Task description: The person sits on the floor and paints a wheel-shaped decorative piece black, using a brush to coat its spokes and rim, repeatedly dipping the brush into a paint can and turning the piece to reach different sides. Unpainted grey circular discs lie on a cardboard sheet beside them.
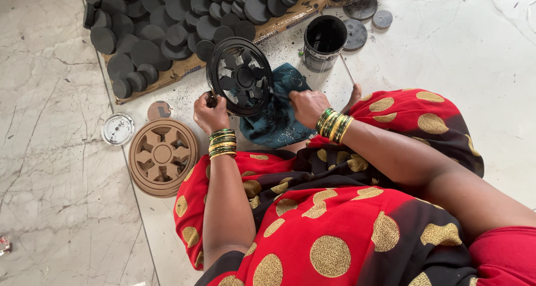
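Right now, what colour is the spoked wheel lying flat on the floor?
Plain tan-brown, unpainted, unlike the black wheel in the hands; the head view shows it best.

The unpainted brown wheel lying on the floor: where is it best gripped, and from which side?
Judging by its pose, grip the brown wheel at its outer rim from above, fingers hooked through a cut-out between spokes. It lies flat beside the left hand, so the edge offers little purchase.
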